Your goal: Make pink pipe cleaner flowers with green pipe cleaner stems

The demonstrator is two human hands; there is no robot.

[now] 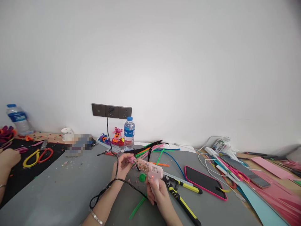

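Note:
My right hand (157, 190) is wrapped round the handle of a pale pink hot glue gun (154, 171), whose small red light glows. The gun's front, crusted with bits, points left toward my left hand (123, 164). Between the fingers of that hand is a small pink fuzzy piece (131, 159), close to the nozzle; whether they touch I cannot tell. A black cord (127, 182) loops over my left wrist and runs to the gun. Just below the nozzle lies a round green piece (142, 177).
Behind my hands stand a water bottle (129, 133), pipe cleaners (152, 150) and small fuzzy figures (117, 135). Yellow-black pliers (182, 201) and a pink-cased phone (204, 182) lie to the right. Scissors (39, 156) and another person's hand (10, 157) are at left. A wall socket (111, 111) holds a plug.

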